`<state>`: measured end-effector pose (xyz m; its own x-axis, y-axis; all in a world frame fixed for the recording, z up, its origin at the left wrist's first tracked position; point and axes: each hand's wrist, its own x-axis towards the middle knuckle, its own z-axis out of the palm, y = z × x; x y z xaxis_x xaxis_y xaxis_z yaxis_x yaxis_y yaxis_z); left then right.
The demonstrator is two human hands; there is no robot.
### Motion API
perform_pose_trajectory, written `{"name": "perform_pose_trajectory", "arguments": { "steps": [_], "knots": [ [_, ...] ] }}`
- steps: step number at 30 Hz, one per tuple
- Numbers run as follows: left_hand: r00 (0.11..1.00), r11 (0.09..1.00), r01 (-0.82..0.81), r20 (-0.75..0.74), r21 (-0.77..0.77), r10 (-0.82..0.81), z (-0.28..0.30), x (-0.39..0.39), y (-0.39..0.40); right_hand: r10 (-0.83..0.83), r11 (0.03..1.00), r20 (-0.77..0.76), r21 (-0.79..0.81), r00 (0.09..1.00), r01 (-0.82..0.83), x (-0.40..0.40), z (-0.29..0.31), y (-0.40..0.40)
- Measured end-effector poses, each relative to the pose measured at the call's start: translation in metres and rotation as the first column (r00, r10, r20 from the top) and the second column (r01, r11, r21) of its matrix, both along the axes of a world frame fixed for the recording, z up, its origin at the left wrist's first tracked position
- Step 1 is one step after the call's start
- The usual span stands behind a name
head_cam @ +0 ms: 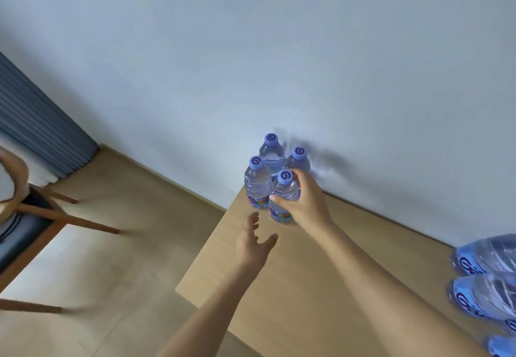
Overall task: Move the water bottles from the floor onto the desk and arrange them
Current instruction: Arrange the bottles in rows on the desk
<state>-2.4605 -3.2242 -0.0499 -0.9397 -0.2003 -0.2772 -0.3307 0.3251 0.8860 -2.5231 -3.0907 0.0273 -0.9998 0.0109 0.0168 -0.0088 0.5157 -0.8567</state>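
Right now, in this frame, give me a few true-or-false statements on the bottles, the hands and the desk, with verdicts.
1. Four bottles stand upright at the desk corner. True.
2. The right hand grips the nearest upright bottle. True.
3. The left hand holds a bottle. False: it is open and holds nothing.
4. The upright bottles have red caps. False: the caps are blue.
5. More bottles show at the frame's right edge. True.

head cam | tilted, looking down | desk [321,287] corner near
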Motion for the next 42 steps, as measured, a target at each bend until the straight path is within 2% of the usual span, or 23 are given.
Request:
{"name": "perform_pose_trajectory", "arguments": {
  "steps": [4,7,14,18,21,24,27,30,36,42],
  "knots": [
    [1.000,1.000,-0.013,0.014,0.020,0.013,-0.008,-0.010,-0.014,-0.052,0.991,0.013,0.124,0.999,0.050,-0.012,-0.010,-0.017],
    [1.000,0.999,-0.001,0.027,0.034,0.000,-0.014,-0.015,-0.016,-0.105,0.987,-0.015,0.123,0.994,0.106,-0.014,-0.014,-0.021],
    [0.998,0.996,0.063,0.019,0.063,-0.065,-0.015,-0.022,-0.009,-0.149,0.989,0.003,-0.001,0.989,0.149,-0.009,-0.013,-0.018],
    [0.995,0.991,0.098,-0.018,0.095,-0.097,-0.011,-0.019,-0.003,-0.171,0.976,0.093,-0.118,0.981,0.181,0.007,-0.009,-0.005],
    [0.987,0.976,0.160,-0.048,0.146,-0.154,-0.001,-0.014,0.004,-0.129,0.969,0.142,-0.194,0.981,0.155,0.021,-0.004,0.009],
    [0.975,0.932,0.223,-0.045,0.285,-0.219,0.015,-0.006,0.012,-0.075,0.966,0.158,-0.234,0.985,0.111,0.034,0.009,0.025],
    [0.927,0.856,0.366,-0.060,0.364,-0.371,0.025,0.001,0.020,-0.063,0.954,0.173,-0.280,0.983,0.110,0.047,0.027,0.044],
    [0.902,0.836,0.412,-0.036,0.362,-0.429,0.034,0.010,0.033,-0.025,0.942,0.175,-0.326,0.984,0.082,0.059,0.045,0.064],
    [0.933,0.903,0.359,-0.061,0.236,-0.355,0.046,0.033,0.072,-0.014,0.911,0.144,-0.407,0.989,0.072,0.086,0.066,0.100],
    [0.940,0.904,0.342,-0.097,0.256,-0.328,0.059,0.057,0.108,-0.053,0.920,0.111,-0.382,0.992,0.091,0.110,0.077,0.121]
  ]
}}
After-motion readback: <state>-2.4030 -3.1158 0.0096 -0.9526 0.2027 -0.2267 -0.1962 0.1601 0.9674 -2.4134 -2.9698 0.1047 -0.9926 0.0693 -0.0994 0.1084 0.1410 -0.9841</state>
